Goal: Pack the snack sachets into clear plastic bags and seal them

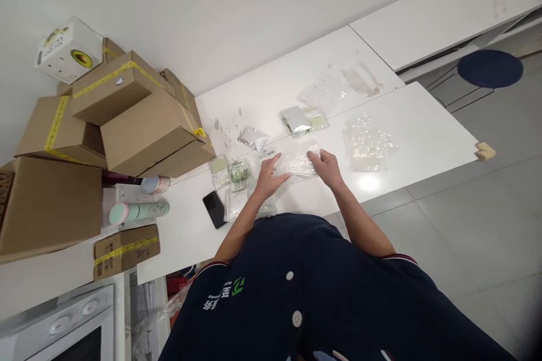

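A clear bubble-wrap piece [296, 161] lies flat in front of me, between my two hands. My right hand [325, 167] pinches its right end between thumb and fingers. At its left end is my left hand [267, 177], thumb and forefinger spread apart on either side of the end and seemingly touching it. Close to the left hand are a green-filled clear packet [239, 174] and a pale green packet [219, 171]. Beyond the hands sit a silver pouch [253, 138] and a silver-white packet [296, 120] on top of green ones.
More bubble wrap [369, 144] lies to the right on the white table [427, 130]. A black phone [214, 209] rests near the front edge. Stacked cardboard boxes [148, 130], a mint-green bottle [139, 211] and a jar [155, 184] stand left. A dark round stool [490, 68] is far right.
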`<control>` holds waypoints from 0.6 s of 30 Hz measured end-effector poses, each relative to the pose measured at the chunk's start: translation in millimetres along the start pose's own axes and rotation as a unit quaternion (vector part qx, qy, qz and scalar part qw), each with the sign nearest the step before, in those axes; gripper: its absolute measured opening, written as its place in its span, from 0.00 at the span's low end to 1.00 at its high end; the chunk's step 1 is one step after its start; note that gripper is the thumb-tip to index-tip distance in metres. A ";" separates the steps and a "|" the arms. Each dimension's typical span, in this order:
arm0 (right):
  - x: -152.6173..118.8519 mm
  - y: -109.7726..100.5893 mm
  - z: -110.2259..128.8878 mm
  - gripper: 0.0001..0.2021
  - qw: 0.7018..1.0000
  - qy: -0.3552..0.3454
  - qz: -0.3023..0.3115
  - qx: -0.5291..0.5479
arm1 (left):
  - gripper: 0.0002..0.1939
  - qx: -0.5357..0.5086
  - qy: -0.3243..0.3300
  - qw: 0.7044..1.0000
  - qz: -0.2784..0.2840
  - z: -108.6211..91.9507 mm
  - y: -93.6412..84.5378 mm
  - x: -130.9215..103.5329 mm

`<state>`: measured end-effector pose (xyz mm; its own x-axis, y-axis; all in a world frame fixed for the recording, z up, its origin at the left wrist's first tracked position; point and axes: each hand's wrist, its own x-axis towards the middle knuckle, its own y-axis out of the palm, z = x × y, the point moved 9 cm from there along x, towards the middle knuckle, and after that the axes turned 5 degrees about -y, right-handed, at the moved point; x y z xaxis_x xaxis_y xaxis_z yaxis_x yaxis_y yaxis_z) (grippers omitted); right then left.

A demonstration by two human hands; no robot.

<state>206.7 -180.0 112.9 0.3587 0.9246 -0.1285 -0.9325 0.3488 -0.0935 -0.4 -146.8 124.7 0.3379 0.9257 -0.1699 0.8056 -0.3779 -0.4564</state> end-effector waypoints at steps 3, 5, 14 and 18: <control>-4.1 -2.3 6.9 0.20 0.999 -0.010 0.015 -0.036 | 0.37 -0.035 -0.017 0.998 0.042 3.7 5.7 -7.4; -7.6 -2.4 11.3 0.22 0.997 -0.017 0.023 -0.069 | 0.33 -0.069 -0.038 0.997 -0.001 6.7 0.2 -8.4; -30.7 0.8 6.8 0.27 0.997 -0.009 0.056 -0.042 | 0.11 -0.471 -0.293 0.829 -0.065 47.4 -7.6 -12.3; -28.8 1.5 -18.2 0.27 0.997 0.040 0.066 0.021 | 0.12 -0.539 -0.350 0.764 -0.062 51.8 -11.1 -17.0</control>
<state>195.7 -208.8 98.4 0.2340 0.9479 -0.2161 -0.9720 0.2330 -0.0304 -40.3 -157.5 87.4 0.1877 0.5958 -0.7809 0.8700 0.2681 0.4137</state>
